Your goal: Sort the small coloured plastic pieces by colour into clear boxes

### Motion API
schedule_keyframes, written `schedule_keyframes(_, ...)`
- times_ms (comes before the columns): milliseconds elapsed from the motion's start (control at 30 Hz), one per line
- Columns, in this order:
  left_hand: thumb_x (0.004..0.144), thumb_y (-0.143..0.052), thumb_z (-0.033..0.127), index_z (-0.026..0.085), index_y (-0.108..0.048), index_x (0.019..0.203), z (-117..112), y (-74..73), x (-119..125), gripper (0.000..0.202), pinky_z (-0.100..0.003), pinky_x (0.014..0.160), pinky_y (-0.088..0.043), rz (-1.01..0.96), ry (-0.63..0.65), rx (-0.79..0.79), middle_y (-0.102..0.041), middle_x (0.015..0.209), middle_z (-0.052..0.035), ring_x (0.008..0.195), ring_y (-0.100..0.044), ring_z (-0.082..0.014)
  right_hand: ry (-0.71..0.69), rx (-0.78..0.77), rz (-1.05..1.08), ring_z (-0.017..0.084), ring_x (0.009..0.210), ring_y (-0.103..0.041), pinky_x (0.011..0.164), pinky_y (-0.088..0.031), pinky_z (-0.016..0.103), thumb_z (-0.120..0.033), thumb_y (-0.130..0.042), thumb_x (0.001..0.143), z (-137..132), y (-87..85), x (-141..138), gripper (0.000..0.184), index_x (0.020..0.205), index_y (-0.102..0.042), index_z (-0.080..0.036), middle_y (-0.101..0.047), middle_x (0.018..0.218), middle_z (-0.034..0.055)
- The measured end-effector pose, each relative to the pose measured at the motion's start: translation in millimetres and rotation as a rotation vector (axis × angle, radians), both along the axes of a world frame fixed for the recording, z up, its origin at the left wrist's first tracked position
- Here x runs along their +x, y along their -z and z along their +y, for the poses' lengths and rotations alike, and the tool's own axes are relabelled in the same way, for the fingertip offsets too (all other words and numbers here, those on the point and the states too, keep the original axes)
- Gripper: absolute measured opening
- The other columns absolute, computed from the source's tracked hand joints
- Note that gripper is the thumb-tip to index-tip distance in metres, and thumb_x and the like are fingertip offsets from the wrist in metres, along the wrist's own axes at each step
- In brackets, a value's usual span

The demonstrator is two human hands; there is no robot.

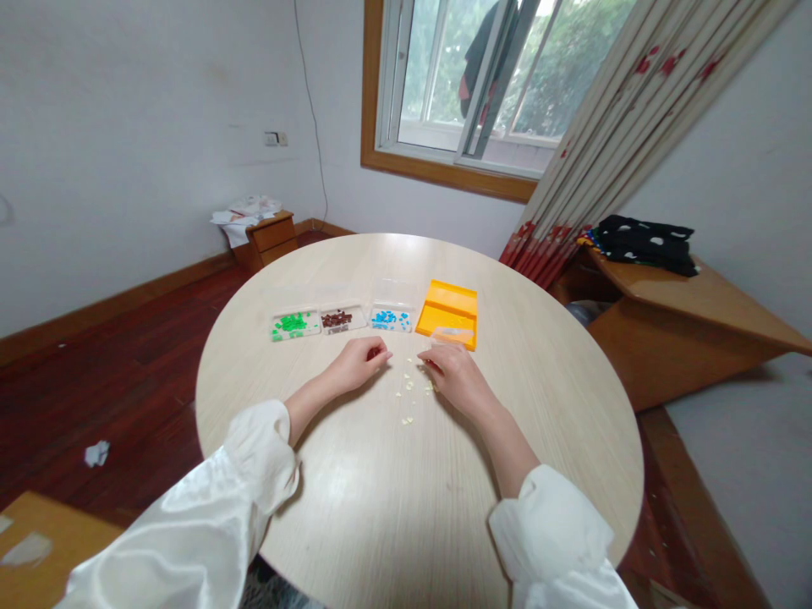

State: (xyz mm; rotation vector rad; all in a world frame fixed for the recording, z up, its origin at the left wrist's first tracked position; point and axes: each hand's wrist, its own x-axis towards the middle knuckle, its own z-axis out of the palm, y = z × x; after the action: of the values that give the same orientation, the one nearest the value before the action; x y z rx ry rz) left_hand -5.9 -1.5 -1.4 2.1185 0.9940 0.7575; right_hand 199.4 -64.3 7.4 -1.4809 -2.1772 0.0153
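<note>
Loose pale yellow pieces [409, 386] lie scattered on the round table between and in front of my hands. My left hand [361, 364] rests low over the table with its fingers curled and thumb near the index finger; whatever is in them is too small to see. Across from it, my right hand [455, 376] has its fingertips drawn together above some of the pale pieces, their contents hidden. Just behind the right hand is an open yellow case [446, 309], with a clear plastic tray [452, 334] at its near edge.
Clear boxes stand in a row beyond my left hand, holding green pieces [293, 323], brown pieces [336, 319] and blue pieces [388, 319]. They sit on the round table [381, 499]. A wooden desk [691, 321] bearing dark cloth stands right, a small cabinet [272, 237] back left.
</note>
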Motion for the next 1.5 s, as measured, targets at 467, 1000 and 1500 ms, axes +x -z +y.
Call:
schedule_keyframes(467, 0.073, -0.058, 0.013, 0.012, -0.054, 0.072, 0.9, 0.3, 2.3, 0.004, -0.021, 0.054, -0.037, -0.226, 0.016, -0.272, -0.057, 0.062, 0.0011, 0.054, -0.049, -0.0079, 0.275, 0.258, 0.200, 0.023, 0.086, -0.064, 0.080, -0.049, 0.038, -0.011, -0.046, 0.080, -1.4, -4.5, 28.4, 0.025, 0.092, -0.067, -0.015, -0.070, 0.093, 0.0121)
schedule_keyframes(1000, 0.076, -0.066, 0.018, 0.014, -0.049, 0.085, -19.2, 0.6, 28.3, 0.019, -0.026, 0.064, -0.054, -0.618, 0.143, -0.707, -0.067, 0.062, 0.0012, 0.057, -0.065, -0.0106, -0.107, 0.050, 0.234, 0.020, 0.081, -0.061, 0.074, -0.048, 0.033, -0.018, -0.056, 0.083, -9.0, -6.5, -27.3, 0.013, 0.089, -0.067, -0.018, -0.069, 0.086, 0.0079)
schedule_keyframes(1500, 0.079, -0.050, 0.011, 0.012, -0.058, 0.082, -11.3, 6.7, 28.2, 0.008, -0.031, 0.071, -0.051, -0.428, -0.067, -0.354, -0.066, 0.076, -0.0050, 0.065, -0.061, -0.0117, 0.270, 0.226, 0.181, 0.022, 0.078, -0.059, 0.073, -0.045, 0.034, -0.023, -0.048, 0.085, -5.6, -9.0, 7.6, 0.018, 0.080, -0.065, -0.018, -0.068, 0.082, 0.0087)
